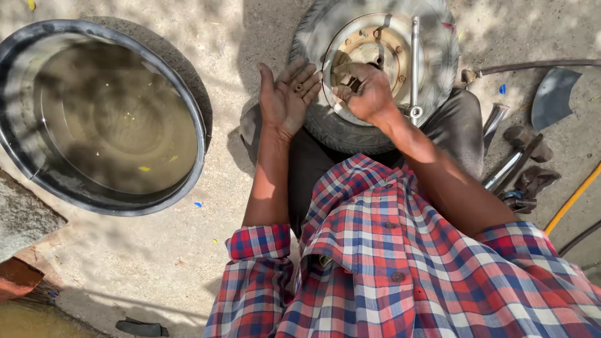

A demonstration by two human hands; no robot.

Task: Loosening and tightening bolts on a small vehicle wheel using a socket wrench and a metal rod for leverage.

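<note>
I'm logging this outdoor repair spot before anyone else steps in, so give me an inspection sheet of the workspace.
Surface: bare concrete ground, sun-dappled and dusty.
Job's things: small wheel with its tyre, lying flat against the person's lap, metal hub up; a long wrench lies across the hub.
Clutter: hammer, metal bars and a dark rubber piece on the ground at right.
Grippers: left hand open, palm up, a small nut-like piece on its fingers; right hand closed around small parts over the hub.
Cables: dark hose and yellow hose at right.
Surroundings: wide black tub of murky water at left.
</note>
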